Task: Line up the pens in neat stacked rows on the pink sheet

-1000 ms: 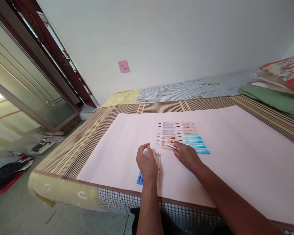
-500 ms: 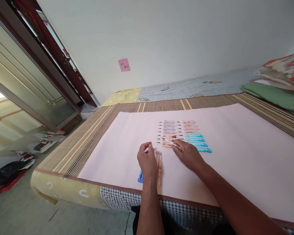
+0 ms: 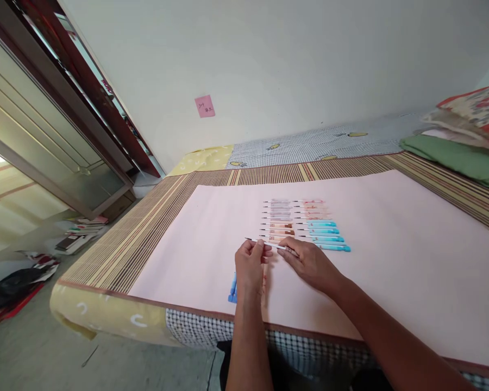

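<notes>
My right hand point(image 3: 303, 258) pinches the rear of a slim pen, whose thin white refill point(image 3: 275, 245) with a dark tip points left. Closed fingers of my left hand point(image 3: 250, 260) meet the front part of that refill; whether a small piece is also between them cannot be made out. Just beyond lie two columns of pens with dark tips to the left: grey and brown pens point(image 3: 280, 214) on the left, pinkish and blue pens point(image 3: 326, 231) on the right. Under my left hand, blue pieces point(image 3: 232, 290) and orange-patterned barrels point(image 3: 264, 282) are partly hidden.
A pale pink sheet point(image 3: 187, 255) covers much of the striped mat point(image 3: 146, 217) on the bed. Folded green cloth point(image 3: 444, 157) and a patterned pillow point(image 3: 481, 108) are piled at the right. A pink note point(image 3: 205, 106) sticks to the wall behind.
My right hand has drawn the pen left and slightly nearer. My left hand has shifted a little right, and its fingers now meet the refill's front part.
</notes>
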`<state>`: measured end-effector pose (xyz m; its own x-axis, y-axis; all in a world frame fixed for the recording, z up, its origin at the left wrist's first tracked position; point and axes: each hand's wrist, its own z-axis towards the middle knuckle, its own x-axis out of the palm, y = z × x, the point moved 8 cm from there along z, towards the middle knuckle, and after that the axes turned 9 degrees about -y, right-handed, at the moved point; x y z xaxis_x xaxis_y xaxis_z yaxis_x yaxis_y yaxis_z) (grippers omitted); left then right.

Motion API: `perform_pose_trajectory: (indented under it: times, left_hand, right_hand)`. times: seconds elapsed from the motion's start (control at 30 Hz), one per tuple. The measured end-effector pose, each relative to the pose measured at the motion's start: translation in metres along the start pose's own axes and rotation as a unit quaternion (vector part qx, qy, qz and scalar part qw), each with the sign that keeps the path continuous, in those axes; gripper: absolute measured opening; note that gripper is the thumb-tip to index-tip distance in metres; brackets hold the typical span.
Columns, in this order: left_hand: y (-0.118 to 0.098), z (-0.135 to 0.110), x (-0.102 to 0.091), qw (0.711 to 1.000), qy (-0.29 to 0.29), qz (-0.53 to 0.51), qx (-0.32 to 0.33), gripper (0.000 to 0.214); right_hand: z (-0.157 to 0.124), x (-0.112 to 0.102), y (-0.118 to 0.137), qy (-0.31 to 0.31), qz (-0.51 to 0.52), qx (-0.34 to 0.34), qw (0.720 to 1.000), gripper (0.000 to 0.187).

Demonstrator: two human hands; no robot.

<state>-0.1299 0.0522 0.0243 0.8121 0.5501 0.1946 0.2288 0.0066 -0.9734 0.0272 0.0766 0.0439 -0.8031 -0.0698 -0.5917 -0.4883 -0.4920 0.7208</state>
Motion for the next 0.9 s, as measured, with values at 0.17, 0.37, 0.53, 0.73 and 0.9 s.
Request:
perform_pose_trajectory:
  times: [0.17, 0.37, 0.53, 0.73, 0.9]
  left_hand:
    - [-0.001, 0.005, -0.016, 0.998, -0.068, 0.008, 0.015, 0.038]
    - [0.001, 0.001, -0.008, 0.998, -0.044, 0.036, 0.014, 0.040]
    - [0.004, 0.000, -0.005, 0.999, -0.036, 0.035, -0.010, 0.039]
    - [-0.003, 0.005, -0.030, 0.991, -0.133, 0.034, 0.004, 0.039]
    - [-0.001, 0.006, -0.031, 0.991, -0.126, 0.033, 0.007, 0.035]
  right_hand:
    - [0.002, -0.011, -0.007, -0.033, 0.005, 0.010, 0.999, 0.024]
    - [0.001, -0.008, 0.002, -0.063, 0.013, -0.020, 0.998, 0.015]
    - [0.003, -0.011, -0.005, -0.073, -0.012, -0.008, 0.997, 0.017]
    - [0.004, -0.013, -0.039, -0.085, -0.084, 0.043, 0.992, 0.014]
    - [0.002, -0.001, -0.054, -0.053, -0.132, 0.060, 0.988, 0.012]
